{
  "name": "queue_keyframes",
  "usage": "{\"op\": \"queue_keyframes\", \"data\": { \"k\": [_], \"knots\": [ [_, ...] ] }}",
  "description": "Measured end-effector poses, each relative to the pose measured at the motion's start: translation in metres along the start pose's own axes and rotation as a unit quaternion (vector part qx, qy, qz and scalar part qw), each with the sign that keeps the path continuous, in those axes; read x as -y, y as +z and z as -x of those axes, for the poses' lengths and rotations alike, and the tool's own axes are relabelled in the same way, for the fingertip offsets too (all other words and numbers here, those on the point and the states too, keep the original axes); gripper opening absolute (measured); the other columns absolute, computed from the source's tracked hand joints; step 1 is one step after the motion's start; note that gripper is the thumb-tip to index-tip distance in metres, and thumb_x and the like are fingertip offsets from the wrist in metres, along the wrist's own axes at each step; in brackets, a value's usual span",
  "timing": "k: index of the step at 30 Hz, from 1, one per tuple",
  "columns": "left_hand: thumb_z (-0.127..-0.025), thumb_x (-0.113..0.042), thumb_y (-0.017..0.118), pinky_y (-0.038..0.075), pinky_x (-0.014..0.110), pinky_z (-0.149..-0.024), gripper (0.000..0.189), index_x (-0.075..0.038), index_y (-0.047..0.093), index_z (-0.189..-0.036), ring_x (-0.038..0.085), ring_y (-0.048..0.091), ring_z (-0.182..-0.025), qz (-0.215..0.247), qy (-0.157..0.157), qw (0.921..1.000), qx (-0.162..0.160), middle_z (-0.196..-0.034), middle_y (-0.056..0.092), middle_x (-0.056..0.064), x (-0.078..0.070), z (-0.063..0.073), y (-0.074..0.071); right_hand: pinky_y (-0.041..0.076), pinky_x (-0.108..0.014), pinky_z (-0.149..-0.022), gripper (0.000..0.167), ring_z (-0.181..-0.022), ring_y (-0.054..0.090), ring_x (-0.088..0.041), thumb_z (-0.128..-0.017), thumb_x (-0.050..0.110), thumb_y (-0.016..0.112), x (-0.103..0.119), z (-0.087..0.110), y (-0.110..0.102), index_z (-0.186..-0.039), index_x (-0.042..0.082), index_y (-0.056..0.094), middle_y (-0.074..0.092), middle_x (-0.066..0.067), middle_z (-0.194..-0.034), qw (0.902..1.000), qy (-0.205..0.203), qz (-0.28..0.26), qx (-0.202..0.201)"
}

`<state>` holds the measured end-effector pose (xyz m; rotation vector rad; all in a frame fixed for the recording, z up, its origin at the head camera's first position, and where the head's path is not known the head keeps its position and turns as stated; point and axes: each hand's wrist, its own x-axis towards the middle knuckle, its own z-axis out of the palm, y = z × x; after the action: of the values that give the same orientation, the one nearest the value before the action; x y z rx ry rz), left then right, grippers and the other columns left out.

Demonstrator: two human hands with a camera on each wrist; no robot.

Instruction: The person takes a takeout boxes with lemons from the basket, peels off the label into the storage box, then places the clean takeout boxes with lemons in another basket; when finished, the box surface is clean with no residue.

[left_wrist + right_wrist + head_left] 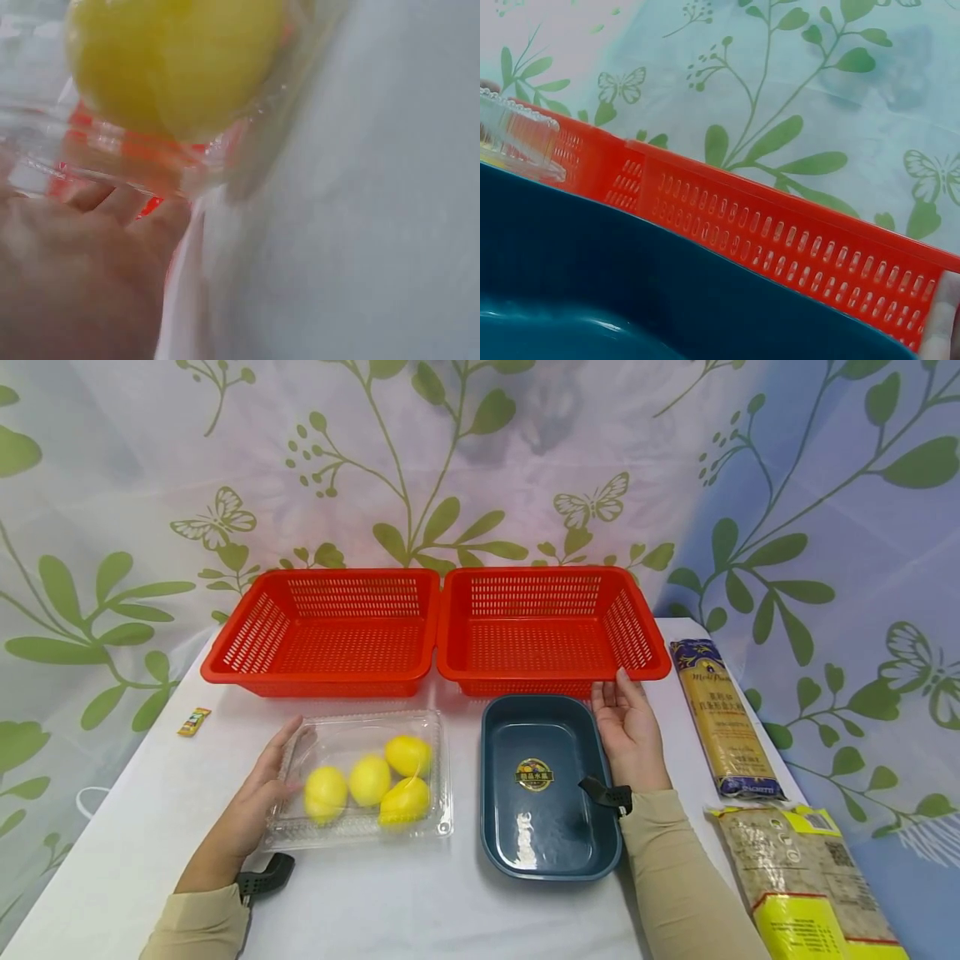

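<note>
On the left, a clear plastic box (360,835) holds several yellow lemons (370,781). My left hand (251,802) lies along the box's left side, its fingers touching that side; in the left wrist view the fingers (112,199) reach past the box wall below a lemon (176,64). My right hand (628,731) is palm up beside the right rim of a dark blue basin (551,810), with loosely extended fingers. Those fingertips meet the front rim of the right red basket (551,675). The basin has a round gold label inside.
Another red basket (322,677) stands at the back left, against the right one. A small yellow packet (194,722) lies at the far left. Along the right edge are a spaghetti pack (726,718) and a bag with a yellow label (806,877). A patterned curtain (480,460) hangs behind.
</note>
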<state>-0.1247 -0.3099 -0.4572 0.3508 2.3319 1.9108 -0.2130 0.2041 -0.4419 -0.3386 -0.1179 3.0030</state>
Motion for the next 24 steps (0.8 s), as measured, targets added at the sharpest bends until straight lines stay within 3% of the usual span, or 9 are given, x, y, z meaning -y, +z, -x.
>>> {"op": "queue_keyframes", "data": {
  "k": [5, 8, 11, 16, 20, 24],
  "knots": [
    [-0.091, 0.002, 0.037, -0.006, 0.069, -0.118, 0.087, -0.033, 0.021, -0.170, 0.028, -0.003, -0.158, 0.024, -0.038, 0.9989, -0.014, -0.175, 0.013, 0.002, -0.006, 0.000, 0.004, 0.047, -0.037, -0.108, 0.060, -0.122, 0.058, -0.022, -0.097, -0.006, 0.070, 0.000, 0.001, 0.000, -0.149, 0.016, 0.050, 0.057, -0.008, -0.143, 1.0000, 0.000, 0.004, 0.000],
    [-0.094, 0.005, 0.035, 0.008, 0.050, -0.125, 0.085, -0.033, 0.024, -0.169, 0.029, 0.008, -0.159, 0.067, -0.043, 0.9966, -0.023, -0.174, 0.016, 0.002, -0.008, 0.000, 0.006, 0.047, -0.037, -0.108, 0.058, -0.119, 0.059, -0.022, -0.098, -0.005, 0.068, 0.001, 0.000, -0.001, -0.149, 0.016, 0.051, 0.058, -0.009, -0.141, 1.0000, 0.002, -0.001, -0.003],
    [-0.095, 0.010, 0.032, 0.024, 0.030, -0.121, 0.083, -0.027, 0.028, -0.169, 0.028, 0.024, -0.155, 0.132, -0.030, 0.9901, -0.038, -0.173, 0.019, 0.004, -0.010, 0.000, 0.009, 0.046, -0.037, -0.108, 0.056, -0.117, 0.060, -0.022, -0.098, -0.005, 0.068, 0.001, -0.002, -0.001, -0.148, 0.015, 0.051, 0.058, -0.008, -0.141, 1.0000, 0.003, -0.001, -0.005],
    [-0.095, 0.016, 0.031, 0.039, 0.026, -0.112, 0.078, -0.017, 0.038, -0.165, 0.023, 0.046, -0.145, 0.210, -0.025, 0.9736, -0.086, -0.170, 0.028, 0.004, -0.014, 0.001, 0.014, 0.049, -0.037, -0.106, 0.056, -0.114, 0.062, -0.024, -0.097, -0.005, 0.070, 0.002, -0.005, -0.002, -0.146, 0.015, 0.054, 0.057, -0.007, -0.145, 1.0000, 0.008, -0.003, -0.004],
    [-0.095, 0.018, 0.032, 0.041, 0.029, -0.110, 0.077, -0.016, 0.043, -0.163, 0.021, 0.041, -0.147, 0.266, -0.042, 0.9554, -0.121, -0.170, 0.028, 0.005, -0.020, 0.004, 0.015, 0.051, -0.037, -0.104, 0.056, -0.116, 0.062, -0.023, -0.096, -0.006, 0.070, 0.002, -0.006, -0.004, -0.146, 0.015, 0.054, 0.057, -0.006, -0.146, 0.9999, 0.015, -0.004, -0.003],
    [-0.094, 0.020, 0.033, 0.042, 0.029, -0.109, 0.076, -0.014, 0.044, -0.162, 0.019, 0.037, -0.149, 0.313, -0.037, 0.9386, -0.140, -0.170, 0.027, 0.007, -0.028, 0.006, 0.017, 0.051, -0.037, -0.103, 0.052, -0.118, 0.059, -0.021, -0.097, -0.005, 0.069, 0.005, -0.005, -0.005, -0.143, 0.014, 0.056, 0.063, -0.009, -0.135, 0.9999, 0.015, -0.001, -0.002]
  ]
}}
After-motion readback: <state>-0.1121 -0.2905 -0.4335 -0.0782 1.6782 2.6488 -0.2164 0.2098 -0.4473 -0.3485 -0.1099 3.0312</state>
